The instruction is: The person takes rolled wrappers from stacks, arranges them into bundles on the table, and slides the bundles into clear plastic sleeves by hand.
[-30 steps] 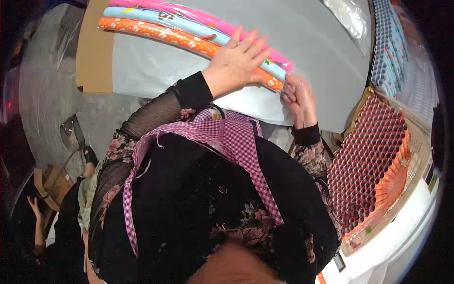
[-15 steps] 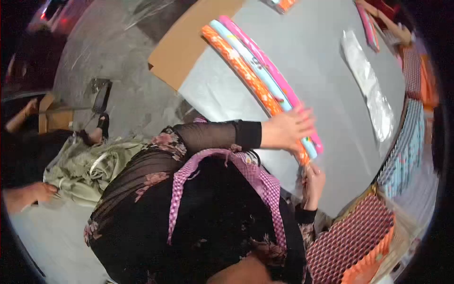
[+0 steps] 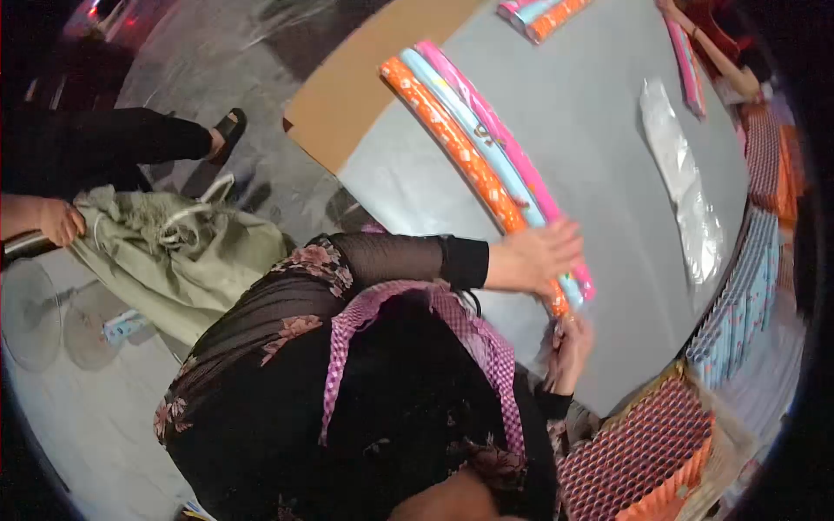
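Three rolls, orange (image 3: 460, 149), light blue (image 3: 460, 111) and pink (image 3: 512, 152), lie side by side in clear plastic on the grey table (image 3: 599, 182). My left hand (image 3: 537, 256) lies flat across them near their lower ends, fingers spread. At those ends my right hand (image 3: 571, 343) has its fingers closed on the clear wrapping.
Clear plastic bags (image 3: 682, 182) lie on the right of the table. Another wrapped set (image 3: 556, 19) is at the top. Stacked rolls (image 3: 643, 443) stand at lower right. Co-workers' hands show at upper right and at left, the left one (image 3: 62, 221) on green cloth (image 3: 187, 260).
The view has turned, so the rolls now run more steeply. A co-worker at the left has pulled up the green cloth. My hands stay at the lower ends of the rolls.
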`<state>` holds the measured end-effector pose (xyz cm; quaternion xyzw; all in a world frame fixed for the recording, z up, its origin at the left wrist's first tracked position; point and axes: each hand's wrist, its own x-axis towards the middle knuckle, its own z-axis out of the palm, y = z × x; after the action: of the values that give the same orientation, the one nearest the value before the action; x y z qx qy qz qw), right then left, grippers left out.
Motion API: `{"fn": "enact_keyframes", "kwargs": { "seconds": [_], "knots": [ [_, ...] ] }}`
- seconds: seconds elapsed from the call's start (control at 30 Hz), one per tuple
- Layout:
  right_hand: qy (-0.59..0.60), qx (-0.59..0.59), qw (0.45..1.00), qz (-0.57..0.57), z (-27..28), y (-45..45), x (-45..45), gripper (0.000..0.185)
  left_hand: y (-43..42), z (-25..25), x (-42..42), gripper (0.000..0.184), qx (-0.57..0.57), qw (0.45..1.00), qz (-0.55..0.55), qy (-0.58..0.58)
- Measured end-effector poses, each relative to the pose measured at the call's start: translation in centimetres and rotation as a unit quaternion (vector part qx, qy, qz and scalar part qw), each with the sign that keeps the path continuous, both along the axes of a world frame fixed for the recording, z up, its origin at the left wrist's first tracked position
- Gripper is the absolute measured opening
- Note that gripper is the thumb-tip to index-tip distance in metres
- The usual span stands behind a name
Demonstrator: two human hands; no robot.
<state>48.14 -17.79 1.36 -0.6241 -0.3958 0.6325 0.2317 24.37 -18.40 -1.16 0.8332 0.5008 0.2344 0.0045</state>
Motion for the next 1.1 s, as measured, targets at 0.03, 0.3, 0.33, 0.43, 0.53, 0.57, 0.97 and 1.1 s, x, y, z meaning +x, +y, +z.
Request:
{"fn": "enact_keyframes", "kwargs": {
  "seconds": [0.03,0.3,0.33,0.43,0.53,0.57,0.97,1.1],
  "knots": [
    [-0.011,0.01,1.0,0.016,0.2,0.0,0.0,0.017,0.2,-0.5,0.1,0.076,0.011,1.0,0.006,0.0],
    [-0.156,0.092,0.983,0.03,2.0,-0.2,1.1,0.023,-2.2,0.5,0.8,0.077,-0.012,0.999,0.028,0.009],
    [-0.147,0.071,0.985,0.048,1.6,-0.4,1.8,0.022,-2.7,1.3,0.9,0.079,-0.028,0.999,0.021,0.004],
    [-0.088,0.042,0.994,0.057,-1.0,-1.1,4.3,0.022,-4.2,2.9,0.7,0.083,-0.024,0.999,0.01,-0.024],
    [-0.051,0.035,0.997,0.055,-1.3,-1.5,5.4,0.023,-5.6,3.5,-1.2,0.086,-0.036,0.999,0.017,0.015],
    [-0.062,0.045,0.995,0.061,-0.7,-1.5,5.3,0.024,-6.0,3.3,-2.1,0.086,-0.04,0.998,0.03,0.03],
    [0.006,-0.009,0.999,0.031,-0.1,0.6,4.7,0.018,-6.5,2.0,-9.8,0.088,-0.072,0.988,0.086,0.106],
    [0.069,-0.077,0.994,-0.042,1.1,1.2,3.7,0.019,-6.3,2.7,-9.7,0.083,-0.07,0.991,0.082,0.082]
  ]
}}
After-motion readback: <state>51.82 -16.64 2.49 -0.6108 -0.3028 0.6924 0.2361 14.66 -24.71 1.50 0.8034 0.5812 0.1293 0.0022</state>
